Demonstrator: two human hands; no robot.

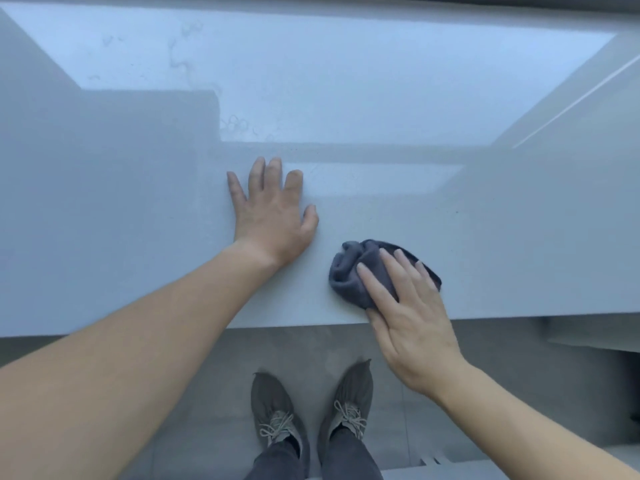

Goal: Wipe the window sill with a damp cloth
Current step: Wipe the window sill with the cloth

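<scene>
The flat right hand (pixel 412 320) covers the near right part of the crumpled dark grey cloth (pixel 353 275), so its full outline cannot be traced. The pale glossy window sill (pixel 138 237) runs past the left and right edges; the left forearm (pixel 121 341), right forearm (pixel 536 420) and dark trouser legs (pixel 277 460) are cut off at the lower borders.

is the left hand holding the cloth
No, the left hand rests flat on the window sill, while the cloth lies under the right hand.

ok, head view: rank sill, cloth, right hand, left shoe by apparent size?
1. sill, by far
2. right hand, though it is nearer the camera
3. cloth and left shoe look alike; the hand covers part of the cloth, so no ranking
</scene>
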